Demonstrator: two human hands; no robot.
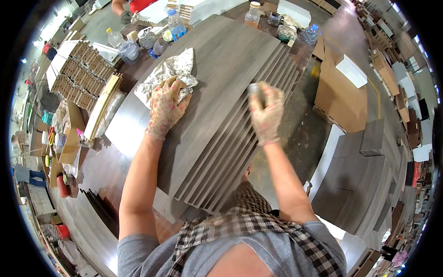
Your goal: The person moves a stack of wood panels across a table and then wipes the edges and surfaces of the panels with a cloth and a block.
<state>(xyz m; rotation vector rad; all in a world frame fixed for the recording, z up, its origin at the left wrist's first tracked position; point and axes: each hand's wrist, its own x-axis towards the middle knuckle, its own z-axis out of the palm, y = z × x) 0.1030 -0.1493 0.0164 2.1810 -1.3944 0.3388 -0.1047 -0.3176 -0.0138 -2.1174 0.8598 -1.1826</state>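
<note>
Lying with its long axis from lower left to upper right, a stack of grey wood-grain panels (207, 87) rests on the reddish-brown table (99, 164), in front of the person. One short end faces the lower left, and the other points to the bottles. Along the right side, the panels are staggered, so their long edges (221, 154) make parallel steps going down to the right.

The gloved left hand (167, 107) rests on a crumpled whitish cloth (183, 64) upon the top panel, near its left long edge. Its fingers are bent and close together; whether they pinch the cloth cannot be told. The gloved right hand (266, 111), slightly blurred, is over the stepped edges, with thumb and fingers closed around a small grey object (253, 89).

Beyond the steps, the concrete floor (295, 120) gives open room up to a brown cardboard sheet (341, 99). On the table's far side, a blue-capped bottle (176, 27) contains bluish liquid, and a white-lidded bottle (252, 16) contains amber liquid. At left, a cardboard box (74, 134) stands open; its contents are unclear.
</note>
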